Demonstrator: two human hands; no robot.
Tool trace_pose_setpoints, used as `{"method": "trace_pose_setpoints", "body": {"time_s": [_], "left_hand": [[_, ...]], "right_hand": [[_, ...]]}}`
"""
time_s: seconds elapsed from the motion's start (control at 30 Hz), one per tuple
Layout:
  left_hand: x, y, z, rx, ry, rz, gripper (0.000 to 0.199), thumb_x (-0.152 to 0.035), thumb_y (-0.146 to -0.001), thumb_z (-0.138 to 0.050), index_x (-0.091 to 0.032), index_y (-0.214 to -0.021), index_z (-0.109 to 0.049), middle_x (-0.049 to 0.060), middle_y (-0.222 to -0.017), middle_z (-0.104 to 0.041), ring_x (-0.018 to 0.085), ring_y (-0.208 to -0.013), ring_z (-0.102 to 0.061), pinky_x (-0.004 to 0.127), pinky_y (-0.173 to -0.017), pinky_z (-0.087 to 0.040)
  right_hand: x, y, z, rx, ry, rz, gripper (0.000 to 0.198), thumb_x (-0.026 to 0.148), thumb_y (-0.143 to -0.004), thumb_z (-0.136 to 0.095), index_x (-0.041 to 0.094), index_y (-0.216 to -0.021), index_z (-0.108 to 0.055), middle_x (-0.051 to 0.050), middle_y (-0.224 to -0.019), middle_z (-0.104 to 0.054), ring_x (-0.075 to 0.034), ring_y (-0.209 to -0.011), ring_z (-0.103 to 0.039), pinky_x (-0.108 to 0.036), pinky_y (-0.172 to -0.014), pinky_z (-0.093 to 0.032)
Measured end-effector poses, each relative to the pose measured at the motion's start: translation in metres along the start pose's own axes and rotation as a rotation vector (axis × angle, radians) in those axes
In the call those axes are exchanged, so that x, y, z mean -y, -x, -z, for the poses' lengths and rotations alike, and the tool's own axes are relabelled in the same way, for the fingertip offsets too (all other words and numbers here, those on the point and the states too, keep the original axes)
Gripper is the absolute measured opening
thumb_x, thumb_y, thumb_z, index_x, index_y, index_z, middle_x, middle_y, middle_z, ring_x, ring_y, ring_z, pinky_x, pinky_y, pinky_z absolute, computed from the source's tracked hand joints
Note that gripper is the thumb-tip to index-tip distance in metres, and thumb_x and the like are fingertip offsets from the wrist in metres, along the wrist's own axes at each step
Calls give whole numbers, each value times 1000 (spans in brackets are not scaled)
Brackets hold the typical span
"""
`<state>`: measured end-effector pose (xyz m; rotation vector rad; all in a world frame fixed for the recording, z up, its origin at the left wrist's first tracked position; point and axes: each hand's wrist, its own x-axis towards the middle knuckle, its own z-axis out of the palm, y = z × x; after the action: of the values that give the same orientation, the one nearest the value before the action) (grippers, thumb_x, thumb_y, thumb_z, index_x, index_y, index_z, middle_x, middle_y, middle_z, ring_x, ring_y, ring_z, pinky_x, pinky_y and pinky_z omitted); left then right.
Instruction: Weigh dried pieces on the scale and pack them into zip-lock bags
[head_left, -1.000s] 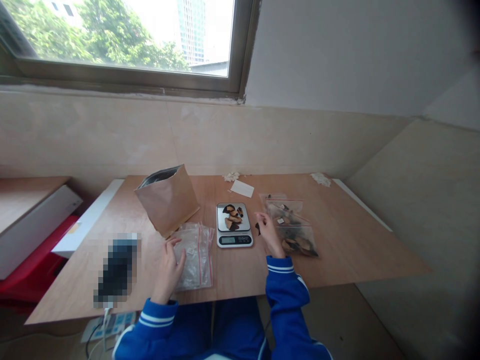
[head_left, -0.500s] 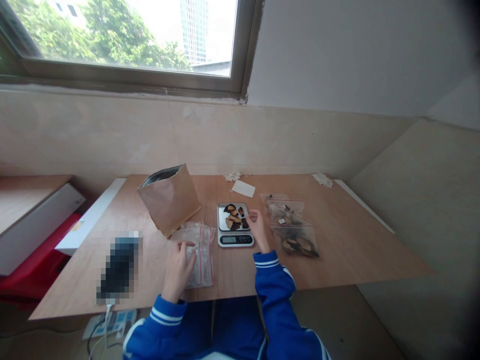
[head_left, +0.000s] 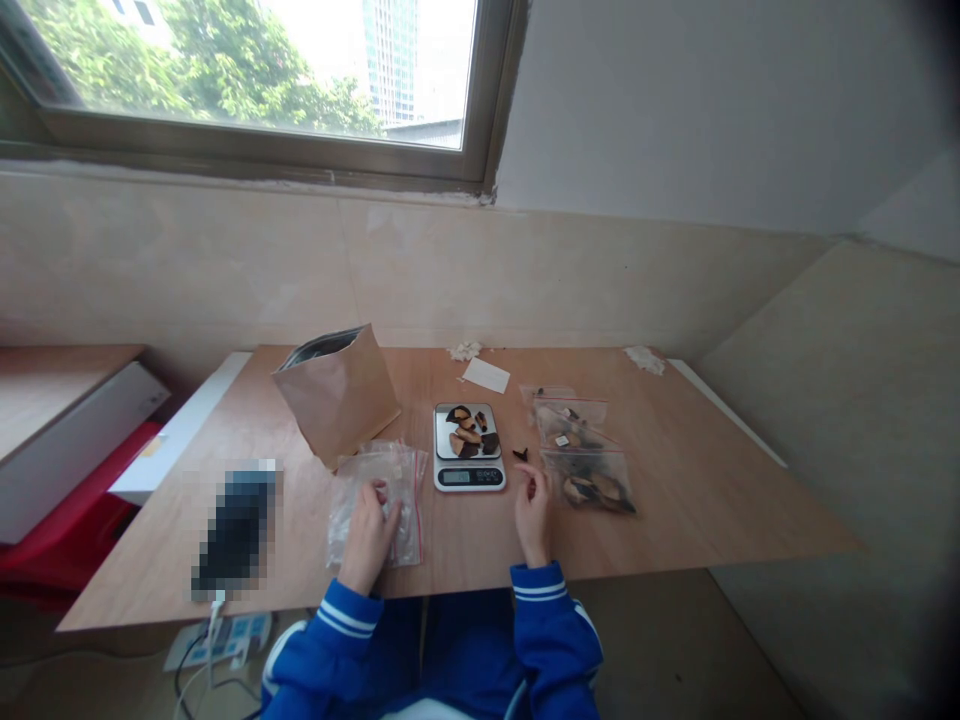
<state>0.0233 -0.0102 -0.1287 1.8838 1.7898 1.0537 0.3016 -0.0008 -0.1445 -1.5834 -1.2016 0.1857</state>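
My left hand rests on a stack of clear zip bags, its fingers loosely bent and the thumb apart. Just in front of my right hand a small dark piece lies on the table; the fingers are loosely bent, with nothing visible in them. A kitchen scale stands between my hands. On its plate are several dried brown-black slices, perhaps mushroom. The number on its display is too small to read.
Filled zip bags lie to the right of the scale. A brown paper pouch stands open at the left. Behind the scale are a white card and crumbly white bits. A blurred-out dark device with a cable lies at left.
My right hand has drawn back from the scale's plate toward me and right. The small dark piece now shows on the table beside the scale. The top zip bag has shifted left under my left hand.
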Motion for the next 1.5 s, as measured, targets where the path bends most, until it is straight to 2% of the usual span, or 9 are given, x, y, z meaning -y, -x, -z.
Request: {"method": "trace_pose_setpoints", "body": {"time_s": [0.23,0.43,0.57,0.73,0.83,1.13,1.27,1.4,1.5], "left_hand": [[5,-6,9,80,102,37,15,-34,-84,-45,-21,-77,-50,4,-72,-59,21,-64,-59,36,-62,-49],[-13,-5,22,62,146,31,18,-35,-86,-46,-22,-75,-50,0,-67,-59,17,-60,-57,30,-58,-45],[-38,-6,31,81,223,16,21,-40,-87,-48,-21,-78,-51,0,-69,-59,16,-60,-57,28,-58,-45],[-70,1,34,237,352,-46,20,-40,-90,-46,-22,-85,-51,1,-75,-62,16,-64,-59,28,-60,-48],[-76,5,33,304,414,-51,19,-40,-90,-45,-22,-89,-50,3,-77,-64,17,-67,-61,30,-62,-50],[-62,-8,50,-190,416,135,24,-44,-86,-52,-20,-86,-50,-3,-61,-53,13,-53,-52,25,-53,-43],[-67,-22,54,-178,433,152,23,-42,-85,-55,-20,-80,-48,-4,-62,-53,11,-52,-51,23,-51,-42],[-73,-42,52,-151,481,174,22,-39,-83,-56,-20,-77,-46,-3,-65,-53,11,-53,-52,22,-50,-42],[-79,-58,49,-148,512,181,21,-38,-81,-57,-20,-76,-46,-4,-63,-52,10,-51,-51,21,-49,-41]], "right_hand": [[-1,11,1,49,32,-14,27,25,-86,-38,19,-92,-64,-11,-91,-60,-25,-87,-57,-40,-81,-48],[9,8,4,67,15,-7,26,28,-88,-40,19,-87,-64,-11,-90,-60,-25,-87,-58,-41,-81,-48],[48,19,1,185,-110,-30,27,35,-92,-40,21,-92,-62,-10,-93,-60,-24,-86,-59,-36,-75,-49],[122,45,-15,560,-406,-91,27,42,-94,-46,24,-112,-55,-7,-101,-65,-21,-92,-63,-32,-79,-51],[139,50,-24,673,-526,-175,29,46,-93,-46,24,-112,-52,-5,-98,-67,-20,-88,-65,-31,-77,-51],[94,33,-21,536,-516,-304,37,56,-87,-51,21,-100,-54,1,-61,-61,-17,-56,-59,-28,-53,-45],[93,12,-9,577,-359,-77,34,48,-89,-52,22,-109,-58,-8,-100,-68,-22,-94,-64,-36,-80,-51],[84,-30,-8,403,-86,218,39,38,-91,-47,22,-126,-53,-13,-130,-53,-26,-126,-46,-46,-107,-36],[68,-59,-21,442,98,296,53,38,-87,-56,24,-136,-45,-14,-143,-41,-29,-136,-35,-50,-111,-29]]}}
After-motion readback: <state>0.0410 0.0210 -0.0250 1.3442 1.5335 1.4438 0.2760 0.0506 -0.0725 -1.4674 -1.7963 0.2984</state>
